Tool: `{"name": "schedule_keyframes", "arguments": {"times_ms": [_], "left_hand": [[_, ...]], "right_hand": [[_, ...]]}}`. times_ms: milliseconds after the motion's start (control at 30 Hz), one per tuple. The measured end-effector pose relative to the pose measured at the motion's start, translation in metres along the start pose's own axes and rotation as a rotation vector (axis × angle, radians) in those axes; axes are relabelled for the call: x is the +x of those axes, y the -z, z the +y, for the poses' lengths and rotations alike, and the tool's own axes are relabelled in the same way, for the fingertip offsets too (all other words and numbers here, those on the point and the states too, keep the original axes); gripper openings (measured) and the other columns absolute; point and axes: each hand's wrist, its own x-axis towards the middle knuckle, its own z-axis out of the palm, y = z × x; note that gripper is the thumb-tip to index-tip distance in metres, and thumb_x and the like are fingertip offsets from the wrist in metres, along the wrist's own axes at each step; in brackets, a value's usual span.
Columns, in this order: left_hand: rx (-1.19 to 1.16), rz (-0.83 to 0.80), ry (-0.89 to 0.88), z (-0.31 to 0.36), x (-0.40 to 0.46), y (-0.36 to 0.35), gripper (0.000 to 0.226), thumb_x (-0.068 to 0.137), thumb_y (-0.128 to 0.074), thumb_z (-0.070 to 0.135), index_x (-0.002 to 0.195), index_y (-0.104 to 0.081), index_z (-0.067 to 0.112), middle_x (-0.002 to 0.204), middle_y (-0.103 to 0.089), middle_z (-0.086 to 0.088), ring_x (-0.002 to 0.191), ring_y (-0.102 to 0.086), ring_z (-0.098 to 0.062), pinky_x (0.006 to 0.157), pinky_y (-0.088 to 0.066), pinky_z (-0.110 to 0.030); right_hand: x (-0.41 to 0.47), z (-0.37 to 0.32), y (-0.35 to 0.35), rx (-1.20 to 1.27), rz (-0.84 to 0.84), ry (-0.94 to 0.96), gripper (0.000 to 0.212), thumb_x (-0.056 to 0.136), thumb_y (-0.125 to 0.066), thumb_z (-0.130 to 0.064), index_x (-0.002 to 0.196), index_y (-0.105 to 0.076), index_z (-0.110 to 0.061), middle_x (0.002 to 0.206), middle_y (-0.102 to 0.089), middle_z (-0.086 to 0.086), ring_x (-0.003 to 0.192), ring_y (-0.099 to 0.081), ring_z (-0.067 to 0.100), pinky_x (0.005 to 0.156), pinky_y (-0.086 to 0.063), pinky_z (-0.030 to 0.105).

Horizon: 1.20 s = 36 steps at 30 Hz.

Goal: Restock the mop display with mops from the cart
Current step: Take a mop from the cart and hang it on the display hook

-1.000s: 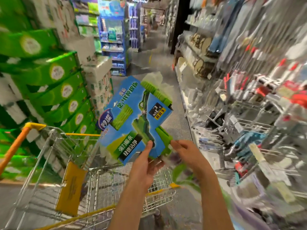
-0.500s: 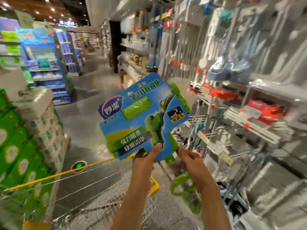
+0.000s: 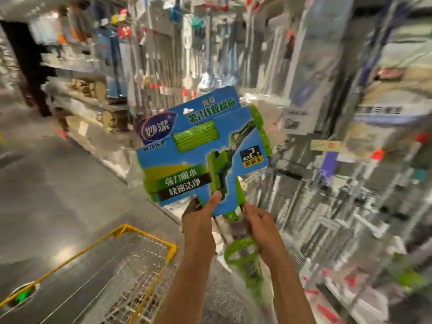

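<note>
I hold a packaged green sponge mop (image 3: 201,148) with a blue card label up in front of me, its head uppermost. My left hand (image 3: 201,218) grips the card's lower edge, thumb on the front. My right hand (image 3: 257,220) grips the green handle part just below the card. The mop's green loop handle (image 3: 243,256) hangs down between my forearms. The mop display (image 3: 339,136), blurred, fills the right side with hanging mops and wire hooks. The wire cart (image 3: 140,265) with a yellow rim is at lower left.
Shelves with goods (image 3: 81,90) run along the aisle at the left of the display. Hanging brooms and handles (image 3: 175,43) crowd the upper middle. Grey aisle floor (image 3: 58,183) lies to the left. A green floor marker (image 3: 22,295) shows at bottom left.
My view has swung right from the aisle and the green boxes toward the mop display. Both hands have kept hold and lifted the mop package higher, away from the cart.
</note>
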Motion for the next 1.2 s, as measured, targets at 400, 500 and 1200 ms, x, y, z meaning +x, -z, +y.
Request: {"name": "schedule_keyframes", "arguments": {"times_ms": [400, 500, 1200], "left_hand": [[0.046, -0.243, 0.108, -0.076, -0.07, -0.117, 0.026, 0.075, -0.085, 0.01, 0.098, -0.074, 0.014, 0.091, -0.079, -0.002, 0.087, -0.076, -0.023, 0.073, -0.061, -0.035], [0.079, -0.325, 0.134, -0.103, -0.098, -0.153, 0.041, 0.073, -0.087, 0.014, 0.111, -0.072, 0.011, 0.1, -0.079, -0.006, 0.094, -0.075, -0.026, 0.085, -0.06, -0.045], [0.363, -0.752, 0.021, -0.212, -0.234, -0.364, 0.02, 0.08, -0.084, 0.026, 0.08, -0.065, 0.018, 0.068, -0.07, 0.017, 0.065, -0.067, -0.001, 0.058, -0.048, -0.014]], "right_hand": [[-0.066, -0.011, 0.153, 0.166, 0.315, 0.106, 0.038, 0.09, -0.058, -0.05, 0.12, -0.071, -0.029, 0.117, -0.074, -0.01, 0.111, -0.068, 0.007, 0.088, -0.053, 0.026], [-0.078, -0.021, 0.197, 0.165, 0.416, 0.169, 0.015, 0.097, -0.063, -0.03, 0.103, -0.075, -0.035, 0.111, -0.075, -0.012, 0.105, -0.069, 0.003, 0.083, -0.054, 0.02], [-0.138, -0.028, 0.459, 0.166, 0.83, 0.301, 0.006, 0.086, -0.077, -0.017, 0.089, -0.076, -0.012, 0.083, -0.078, -0.004, 0.076, -0.073, 0.007, 0.061, -0.053, 0.016]]}}
